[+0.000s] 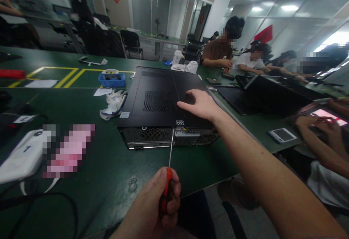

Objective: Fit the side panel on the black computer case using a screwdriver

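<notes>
A black computer case (160, 93) lies flat on the green table (89, 180), its perforated rear panel facing me. My left hand (155, 206) is closed round the orange and black handle of a screwdriver (170, 151). The thin shaft points up at the rear panel and its tip touches the top edge near a small sticker. My right hand (201, 105) rests palm down on the case's top cover near the rear right corner, fingers stretched out and holding nothing.
White gloves (114, 102) and a blue tray (111, 79) lie left of the case. A white device (21, 155) and a black cable sit near left. A phone (282, 134) and another open black case (272, 93) are at right, where seated people work.
</notes>
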A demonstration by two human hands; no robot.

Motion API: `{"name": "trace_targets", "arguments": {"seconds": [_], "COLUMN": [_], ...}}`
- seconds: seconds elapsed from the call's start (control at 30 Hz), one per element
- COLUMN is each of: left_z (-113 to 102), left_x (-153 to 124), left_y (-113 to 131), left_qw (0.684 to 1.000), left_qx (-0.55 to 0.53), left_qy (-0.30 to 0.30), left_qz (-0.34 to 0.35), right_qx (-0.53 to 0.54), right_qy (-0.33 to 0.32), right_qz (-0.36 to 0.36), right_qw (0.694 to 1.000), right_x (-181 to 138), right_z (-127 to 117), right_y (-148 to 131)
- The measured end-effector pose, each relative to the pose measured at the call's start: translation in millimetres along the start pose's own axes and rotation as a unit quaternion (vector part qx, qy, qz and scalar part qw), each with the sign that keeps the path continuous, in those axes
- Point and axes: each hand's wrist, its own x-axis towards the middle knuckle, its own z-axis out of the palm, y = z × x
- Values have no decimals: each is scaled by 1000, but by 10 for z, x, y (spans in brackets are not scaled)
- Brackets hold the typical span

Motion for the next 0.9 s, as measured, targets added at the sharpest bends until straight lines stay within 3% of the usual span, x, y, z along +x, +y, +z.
{"name": "trace_targets", "arguments": {"seconds": [0.9], "left_z": [49], "left_x": [-35], "left_y": [15], "left_qw": [998], "left_qx": [46], "left_qy": [36], "left_qz": [30], "right_qx": [1], "right_qy": [-1], "right_qz": [7], "right_qw": [1000], "right_x": [-2], "right_z": [-12], "right_y": [-10]}}
